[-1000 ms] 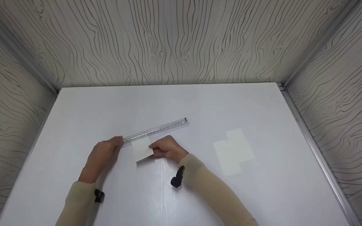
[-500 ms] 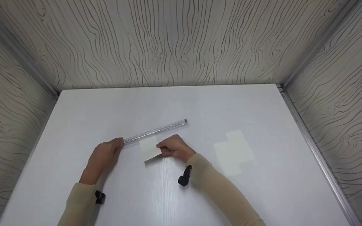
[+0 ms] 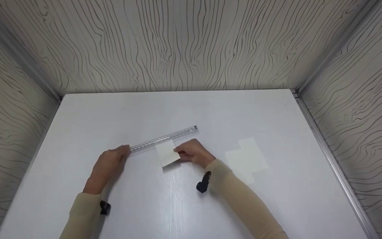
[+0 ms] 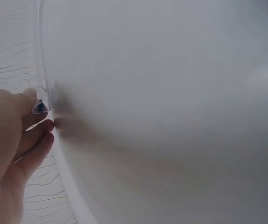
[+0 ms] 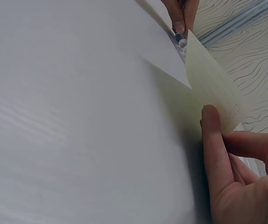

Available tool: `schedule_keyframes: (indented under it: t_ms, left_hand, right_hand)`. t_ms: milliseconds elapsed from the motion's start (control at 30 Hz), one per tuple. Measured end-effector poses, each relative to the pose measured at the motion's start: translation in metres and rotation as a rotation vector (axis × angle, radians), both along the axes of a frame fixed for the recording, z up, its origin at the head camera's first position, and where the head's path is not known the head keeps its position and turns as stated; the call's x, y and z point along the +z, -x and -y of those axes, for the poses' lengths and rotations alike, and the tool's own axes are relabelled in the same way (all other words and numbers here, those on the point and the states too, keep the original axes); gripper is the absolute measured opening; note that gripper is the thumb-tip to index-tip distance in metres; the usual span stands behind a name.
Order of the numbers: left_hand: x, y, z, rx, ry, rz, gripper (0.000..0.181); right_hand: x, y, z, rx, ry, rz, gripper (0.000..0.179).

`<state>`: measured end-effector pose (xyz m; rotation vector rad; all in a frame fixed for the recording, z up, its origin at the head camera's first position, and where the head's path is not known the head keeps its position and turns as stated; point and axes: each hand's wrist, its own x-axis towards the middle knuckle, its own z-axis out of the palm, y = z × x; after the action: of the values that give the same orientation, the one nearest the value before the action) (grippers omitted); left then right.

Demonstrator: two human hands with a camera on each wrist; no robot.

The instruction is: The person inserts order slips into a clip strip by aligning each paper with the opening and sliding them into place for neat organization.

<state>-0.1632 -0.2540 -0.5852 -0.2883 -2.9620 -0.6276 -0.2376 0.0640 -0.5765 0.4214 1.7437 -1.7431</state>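
My left hand (image 3: pixel 110 162) pinches the near-left end of a long clear plastic strip (image 3: pixel 151 142), ruler-like, with a row of round shapes along it. In the left wrist view a dark blue-green spot (image 4: pixel 41 106) shows at that end, by the thumb. Between thumb and fingers of my right hand (image 3: pixel 196 152) is a pale square paper note (image 3: pixel 167 154), held by its right edge. The note's far edge meets the strip near its middle, and its near edge tilts up. From the right wrist, the note (image 5: pixel 211 79) stands at an angle with faint round outlines low on it.
Several pale yellow paper squares (image 3: pixel 247 159) lie overlapping on the white table (image 3: pixel 118 113), right of my right hand. Wood-patterned panels (image 3: pixel 177 46) wall the table at the back and sides. A metal rail (image 3: pixel 337 166) runs along the right edge.
My right hand has slid the note rightward along the strip, from near the left hand to about the strip's middle. The left hand and strip have stayed in place.
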Motion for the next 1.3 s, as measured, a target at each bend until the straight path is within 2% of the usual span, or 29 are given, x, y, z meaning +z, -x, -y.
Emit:
schedule_keyframes:
  t_ms: [267,600,833,1300]
  left_hand:
    - [0.002,0.001,0.0,0.003,0.023,0.011,0.033]
    - [0.001,0.004,0.001,-0.01,0.035,-0.006,0.029]
    - [0.001,0.006,0.001,-0.01,0.043,0.011,0.029]
    - [0.001,0.003,0.002,-0.018,0.029,-0.003,0.031]
  right_hand:
    - [0.002,0.004,-0.009,0.005,0.005,0.01,0.024]
    - [0.002,0.013,-0.035,-0.043,-0.002,0.006,0.029]
    - [0.001,0.018,-0.048,-0.056,-0.013,0.01,0.035]
    - [0.004,0.022,-0.066,-0.092,-0.028,0.017,0.037]
